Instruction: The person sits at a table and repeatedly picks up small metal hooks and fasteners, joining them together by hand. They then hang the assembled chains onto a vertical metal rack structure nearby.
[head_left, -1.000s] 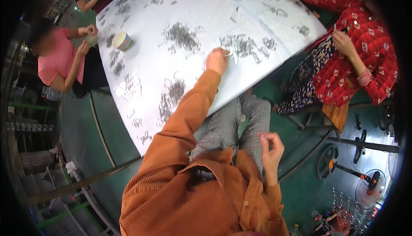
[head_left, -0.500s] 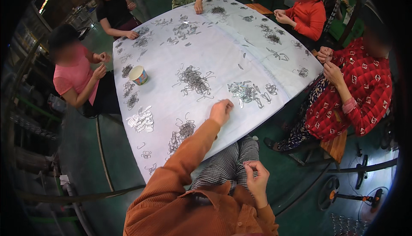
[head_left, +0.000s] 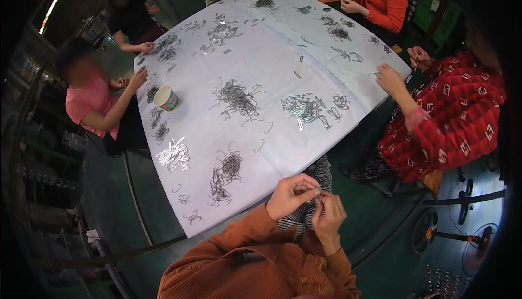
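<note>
Above the striped trousers, the left hand and right hand meet, fingers curled into closed pinches. Whatever they may hold is too small to tell.

Soft, even light whitens the counter, while the surrounding room is dim. A lamp tube glows at upper left; silver clips glint. Fisheye distortion bends straight edges toward a black rim. Detail at the fingers is indistinct.

no legible text, emblem-like marks on red jacket, unreadable print on paper cup
</note>
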The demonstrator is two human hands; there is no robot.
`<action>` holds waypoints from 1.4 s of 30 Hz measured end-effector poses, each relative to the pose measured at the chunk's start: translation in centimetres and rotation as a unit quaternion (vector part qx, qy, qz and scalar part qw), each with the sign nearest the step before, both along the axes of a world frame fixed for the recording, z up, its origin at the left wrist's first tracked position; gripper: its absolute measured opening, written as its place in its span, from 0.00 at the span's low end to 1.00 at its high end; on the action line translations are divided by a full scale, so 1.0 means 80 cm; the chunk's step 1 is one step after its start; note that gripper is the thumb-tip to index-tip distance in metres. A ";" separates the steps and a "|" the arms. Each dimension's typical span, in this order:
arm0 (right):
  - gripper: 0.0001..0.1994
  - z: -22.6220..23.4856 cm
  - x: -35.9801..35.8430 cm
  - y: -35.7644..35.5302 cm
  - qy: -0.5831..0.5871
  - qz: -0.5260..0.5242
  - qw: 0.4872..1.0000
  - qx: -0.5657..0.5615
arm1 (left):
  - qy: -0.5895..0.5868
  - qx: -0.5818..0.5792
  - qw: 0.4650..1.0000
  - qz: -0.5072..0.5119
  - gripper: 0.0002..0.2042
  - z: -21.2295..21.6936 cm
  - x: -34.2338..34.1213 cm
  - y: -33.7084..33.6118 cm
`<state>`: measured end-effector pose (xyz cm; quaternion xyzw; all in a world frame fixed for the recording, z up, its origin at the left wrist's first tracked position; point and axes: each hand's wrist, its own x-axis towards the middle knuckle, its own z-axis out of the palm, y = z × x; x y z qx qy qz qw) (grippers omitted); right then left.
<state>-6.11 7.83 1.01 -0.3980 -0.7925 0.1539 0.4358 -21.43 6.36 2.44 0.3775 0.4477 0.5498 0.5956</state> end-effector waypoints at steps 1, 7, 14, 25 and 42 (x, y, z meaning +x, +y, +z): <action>0.03 -0.005 0.001 -0.001 -0.005 -0.001 1.000 -0.002 | -0.010 -0.003 1.000 -0.002 0.08 -0.005 0.001 -0.002; 0.03 -0.011 -0.002 0.005 -0.021 0.014 1.000 -0.011 | 0.151 0.063 0.982 0.100 0.06 0.000 0.006 -0.008; 0.06 0.008 -0.016 0.031 0.088 0.119 0.984 -0.095 | 0.220 0.164 0.947 0.165 0.06 0.012 -0.007 -0.016; 0.06 -0.053 -0.167 0.169 -0.092 0.181 0.975 -0.085 | 0.240 0.129 0.944 0.185 0.05 0.014 -0.057 -0.054; 0.03 -0.010 -0.125 0.165 0.055 0.230 0.919 -0.315 | 0.208 0.116 0.951 0.196 0.06 0.004 -0.064 -0.017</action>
